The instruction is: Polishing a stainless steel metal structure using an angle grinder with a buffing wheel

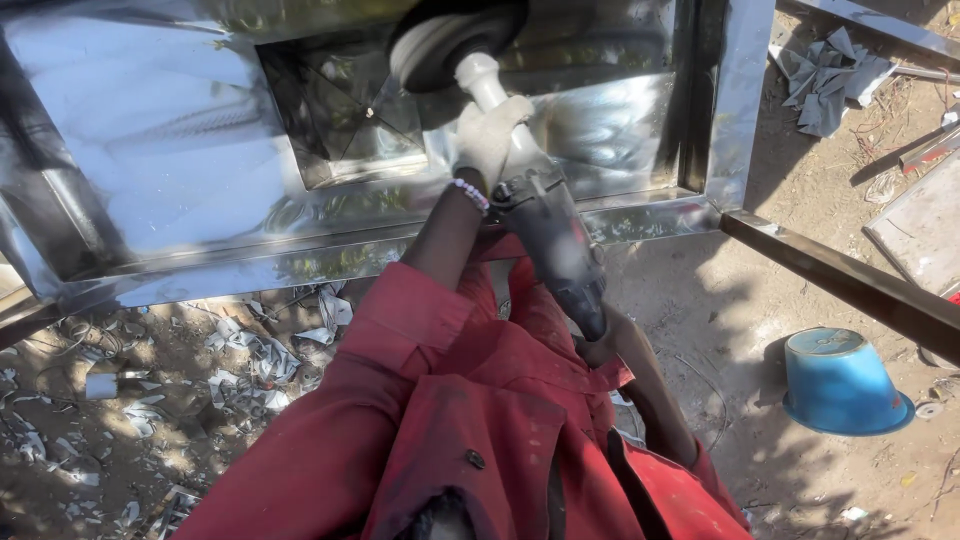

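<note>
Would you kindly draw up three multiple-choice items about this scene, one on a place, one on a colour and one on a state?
1. Where does the blue bucket lie?
A. on the dirt, at the right
B. on the steel sheet
C. in the person's lap

2. What colour are the person's sleeves?
A. green
B. red
C. white

3. How does the left hand stand?
A. open and flat on the ground
B. gloved and closed on the side handle of the polisher
C. bare and hanging free

Answers:
1 A: it sits upturned on bare ground, right of the shiny steel panel.
2 B: both arms wear red cloth.
3 B: a pale glove wraps the handle near the polishing pad, while the right hand holds the tool's rear end.
</note>
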